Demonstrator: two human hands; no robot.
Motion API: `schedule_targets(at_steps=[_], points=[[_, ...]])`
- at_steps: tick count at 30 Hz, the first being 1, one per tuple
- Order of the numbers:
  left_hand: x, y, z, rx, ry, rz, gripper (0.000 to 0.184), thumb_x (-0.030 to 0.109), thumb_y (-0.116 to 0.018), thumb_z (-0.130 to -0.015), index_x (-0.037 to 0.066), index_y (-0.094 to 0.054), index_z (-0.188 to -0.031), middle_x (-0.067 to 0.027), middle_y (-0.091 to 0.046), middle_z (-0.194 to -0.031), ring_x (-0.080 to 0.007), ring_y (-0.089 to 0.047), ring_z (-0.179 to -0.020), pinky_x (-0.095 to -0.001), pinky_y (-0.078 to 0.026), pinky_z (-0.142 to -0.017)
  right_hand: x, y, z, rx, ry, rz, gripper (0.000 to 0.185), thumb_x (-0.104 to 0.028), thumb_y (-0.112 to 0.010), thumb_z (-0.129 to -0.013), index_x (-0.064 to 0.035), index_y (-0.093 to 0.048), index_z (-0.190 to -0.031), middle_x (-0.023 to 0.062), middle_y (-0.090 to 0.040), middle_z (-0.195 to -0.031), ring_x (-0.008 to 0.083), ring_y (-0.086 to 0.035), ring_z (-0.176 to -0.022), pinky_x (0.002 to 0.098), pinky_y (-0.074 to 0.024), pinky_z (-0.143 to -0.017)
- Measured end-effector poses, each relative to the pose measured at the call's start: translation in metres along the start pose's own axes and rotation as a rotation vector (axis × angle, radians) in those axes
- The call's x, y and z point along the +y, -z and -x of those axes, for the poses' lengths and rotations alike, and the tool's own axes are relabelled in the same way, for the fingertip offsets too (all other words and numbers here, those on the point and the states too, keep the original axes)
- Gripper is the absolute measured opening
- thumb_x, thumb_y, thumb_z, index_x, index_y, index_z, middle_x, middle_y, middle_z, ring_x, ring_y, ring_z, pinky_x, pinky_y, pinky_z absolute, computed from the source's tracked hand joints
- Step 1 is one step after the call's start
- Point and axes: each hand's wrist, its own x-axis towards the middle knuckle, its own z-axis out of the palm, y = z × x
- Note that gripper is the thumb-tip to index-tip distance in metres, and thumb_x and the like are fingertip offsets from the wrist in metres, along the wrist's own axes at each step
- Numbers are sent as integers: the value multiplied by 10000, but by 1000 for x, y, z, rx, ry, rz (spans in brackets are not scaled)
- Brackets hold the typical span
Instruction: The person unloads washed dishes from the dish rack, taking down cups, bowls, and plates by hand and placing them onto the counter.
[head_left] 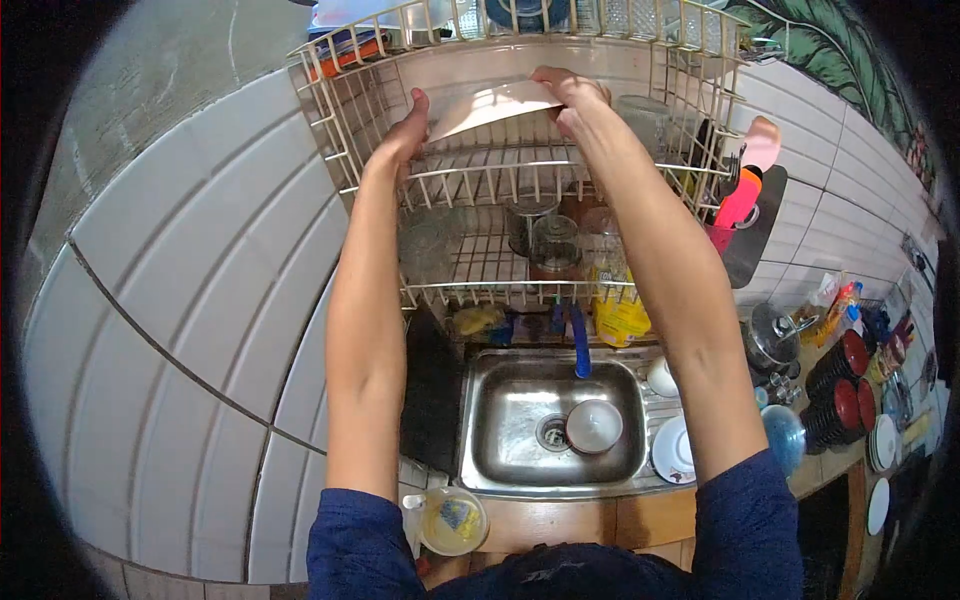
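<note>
Both my arms reach up to the middle level of a wire dish rack (480, 170). Between my hands is a pale, shallow plate (495, 108), tilted and lit along its top. My right hand (578, 97) grips its right end, thumb and fingers on either side. At the plate's left end is my left hand (403, 132), its thumb pointing up and its fingers partly hidden behind the edge. Glass jars (555, 245) stand on the shelf below.
Under the rack is a steel sink (482, 420) holding a white bowl (594, 427), with a blue faucet (580, 340) above. A tub with a sponge (450, 520) sits at the front edge. Stacked red-and-black bowls (840, 385) and a lidded pot (773, 337) stand right.
</note>
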Motion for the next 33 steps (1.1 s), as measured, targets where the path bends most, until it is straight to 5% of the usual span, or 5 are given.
schedule_targets(at_steps=[6,13,16,20,33], points=[[31,-5,57,-107,-223,309,904,728,-310,-854,-85,-524,-1186,-150,-644,-992,-227,-667,-777,-336,-450,-904,-23,32,53,-252,39,-176,163,-60,-693,-764,26,-629,-887,103,-660,-854,167,-660,-724,286,-576,-641],[17,-4,198,189,-457,455,598,426,-528,-918,-86,-493,-1223,-154,-569,-1136,-183,-552,-1042,-273,-422,-896,-16,87,163,-470,34,-208,220,-71,-688,-773,76,-649,-933,120,-664,-889,188,-663,-753,279,-561,-668],[-13,-14,274,82,-322,924,534,389,-451,-963,-45,-459,-1275,-119,-514,-1229,-146,-534,-1055,-270,-438,-863,28,134,202,-385,571,-79,704,-102,-783,-695,82,-390,-1250,161,-647,-944,161,-651,-819,296,-546,-721],[-65,-68,364,71,-122,877,431,368,-408,-974,-20,-500,-1140,-86,-615,-944,-125,-601,-849,-267,-498,-757,46,240,302,-597,492,-50,954,-63,-830,-614,29,-253,-1368,154,-619,-1079,161,-623,-942,282,-512,-795],[-127,-246,478,-537,296,1011,344,175,-527,-919,-84,-499,-1144,-149,-608,-1046,-197,-616,-888,-299,-499,-779,114,447,451,254,230,263,612,-133,-847,-638,12,-563,-1160,72,-641,-1044,124,-601,-932,289,-491,-832]])
